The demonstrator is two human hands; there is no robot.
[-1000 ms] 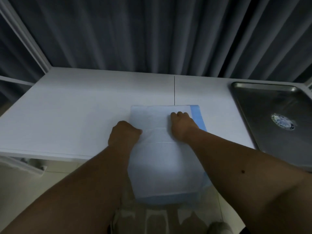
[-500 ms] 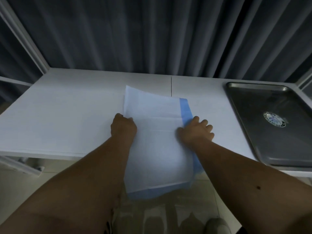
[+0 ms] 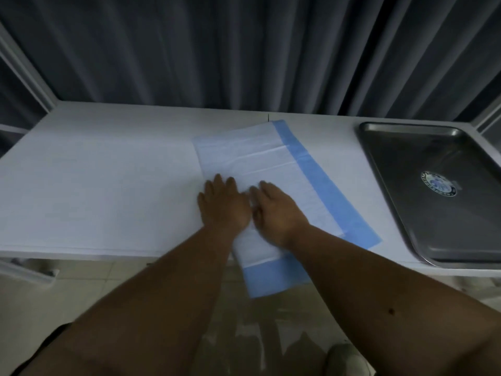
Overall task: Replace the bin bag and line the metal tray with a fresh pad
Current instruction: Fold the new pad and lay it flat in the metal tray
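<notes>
both hands lie flat, fingers spread, gripping nothing: left hand [image 3: 222, 206] and right hand [image 3: 277, 210] side by side on the white and blue pad [image 3: 260, 161], mid-frame on the worktop [image 3: 103, 183], its near end overhanging. the metal tray [image 3: 401, 147] sits apart at right.

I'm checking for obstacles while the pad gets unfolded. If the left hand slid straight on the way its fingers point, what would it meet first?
Only more pad under the left hand, then bare table, probably the curtain last.

Dim, bluish light; motion-blurred fingers [image 3: 264, 187]; wide-angle edge bending.
</notes>
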